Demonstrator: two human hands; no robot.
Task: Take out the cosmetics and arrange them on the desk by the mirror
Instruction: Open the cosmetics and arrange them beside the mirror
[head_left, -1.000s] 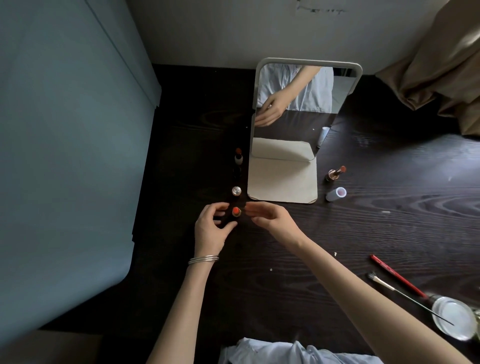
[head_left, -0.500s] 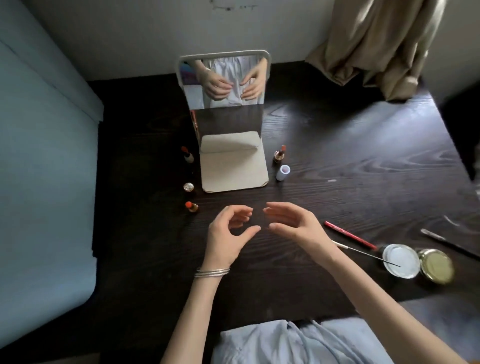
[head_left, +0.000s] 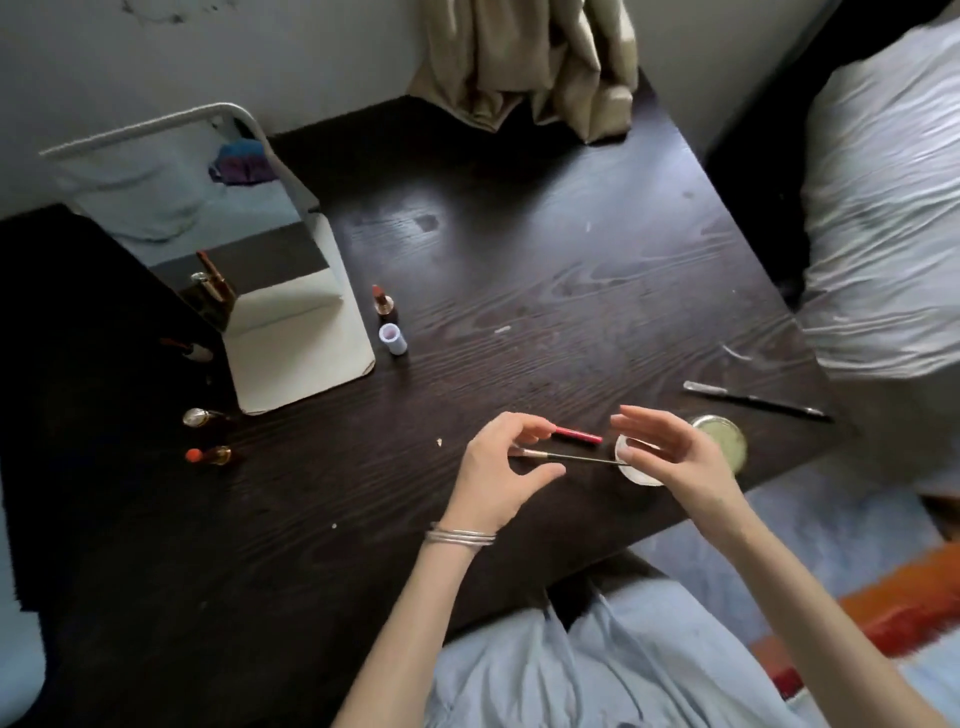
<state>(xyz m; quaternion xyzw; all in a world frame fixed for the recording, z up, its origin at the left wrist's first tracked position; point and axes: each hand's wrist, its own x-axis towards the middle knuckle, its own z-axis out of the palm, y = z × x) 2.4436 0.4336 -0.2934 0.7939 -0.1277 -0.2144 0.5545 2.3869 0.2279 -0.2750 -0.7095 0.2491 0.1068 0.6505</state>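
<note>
Brushes like the thin silver-handled makeup brush (head_left: 566, 457) look light and stiff, so it should lift best pinched at the middle. It lies on the dark wooden desk (head_left: 519, 270), beside a red pencil (head_left: 579, 435) and a white jar lid (head_left: 636, 470). The left hand (head_left: 498, 467) and right hand (head_left: 670, 449) hover over it, loose, holding nothing. The white-framed mirror (head_left: 291, 332) stands well apart.

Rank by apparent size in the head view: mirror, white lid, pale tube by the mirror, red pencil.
1. mirror, by far the largest.
2. white lid, though the right hand covers part of it.
3. red pencil, long but thin, partly hidden by the left hand.
4. pale tube.
Ranks 2 to 4 are unsure.
</note>
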